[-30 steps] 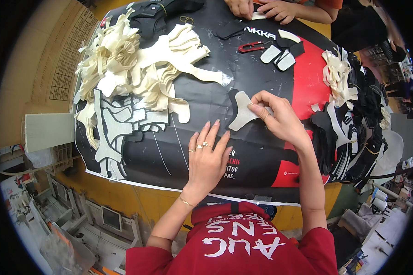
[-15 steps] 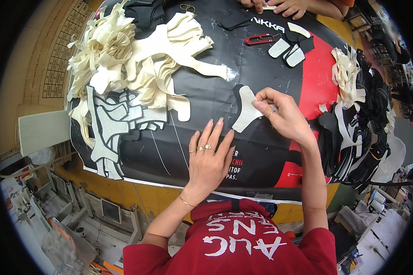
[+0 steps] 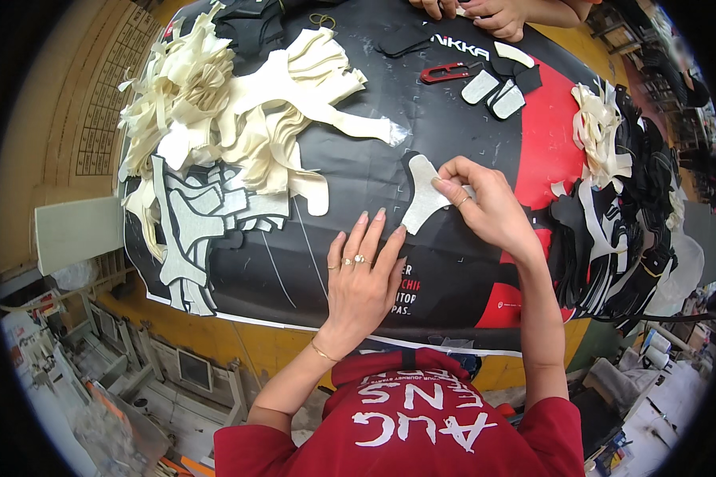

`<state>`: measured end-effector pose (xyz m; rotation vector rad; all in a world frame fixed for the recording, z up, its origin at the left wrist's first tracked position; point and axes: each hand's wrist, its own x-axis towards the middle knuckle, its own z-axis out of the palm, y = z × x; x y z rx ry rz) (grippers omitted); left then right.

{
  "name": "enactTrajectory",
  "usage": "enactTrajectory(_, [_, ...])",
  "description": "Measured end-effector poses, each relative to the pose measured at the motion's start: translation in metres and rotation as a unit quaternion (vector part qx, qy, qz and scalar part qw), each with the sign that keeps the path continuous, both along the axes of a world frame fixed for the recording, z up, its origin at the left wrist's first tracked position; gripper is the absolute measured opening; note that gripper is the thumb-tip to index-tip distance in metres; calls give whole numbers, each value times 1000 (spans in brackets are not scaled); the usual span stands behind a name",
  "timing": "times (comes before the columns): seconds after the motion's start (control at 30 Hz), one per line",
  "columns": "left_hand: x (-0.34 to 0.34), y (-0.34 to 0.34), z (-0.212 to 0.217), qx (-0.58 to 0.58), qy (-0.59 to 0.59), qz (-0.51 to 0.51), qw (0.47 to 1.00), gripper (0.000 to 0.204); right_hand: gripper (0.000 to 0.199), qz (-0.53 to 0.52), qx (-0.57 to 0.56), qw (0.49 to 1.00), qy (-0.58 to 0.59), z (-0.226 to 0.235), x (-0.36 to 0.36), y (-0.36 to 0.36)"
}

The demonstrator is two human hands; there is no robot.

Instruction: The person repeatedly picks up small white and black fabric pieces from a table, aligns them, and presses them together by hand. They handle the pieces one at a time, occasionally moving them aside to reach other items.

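A curved, branching off-white fabric piece (image 3: 424,197) lies on the black sheet near the middle, with a black layer (image 3: 410,167) showing along its left edge. My right hand (image 3: 487,205) pinches the piece's right side between thumb and fingers. Part of the piece is hidden behind those fingers. Palm down, my left hand (image 3: 363,277) rests on the sheet with its fingers stretched out. Its index fingertip is at the piece's lower end. A ring and a bracelet are on my left hand and wrist.
At the left are a heap of cream fabric pieces (image 3: 191,95) and a pile of black-edged white pieces (image 3: 189,219). Red thread snips (image 3: 445,73) lie beyond my right hand. Black pieces (image 3: 569,238) crowd the right edge. Another person's hands (image 3: 497,17) work at the far side.
My hands and the pinched piece keep nearly the same places. At the far edge, the other person's hands have shifted slightly.
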<state>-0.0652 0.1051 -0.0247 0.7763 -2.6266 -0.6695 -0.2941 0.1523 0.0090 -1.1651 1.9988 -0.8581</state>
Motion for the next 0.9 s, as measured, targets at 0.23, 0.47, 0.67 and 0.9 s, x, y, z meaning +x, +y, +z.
enactTrajectory(0.23, [1,0,-2,5,15,-1,1000,47,24,-2,8,1000,4,0,0,1])
enactTrajectory(0.47, [-1,1,1,-11,-16,-8,1000,48,24,-8,8,1000,2,-1,0,0])
enactTrajectory(0.67, [-3,1,3,-33,-56,-18,998,49,24,-6,4,1000,7,0,1,0])
enactTrajectory(0.9, [-3,2,2,-38,-59,-15,997,51,21,0,2,1000,-5,-3,0,4])
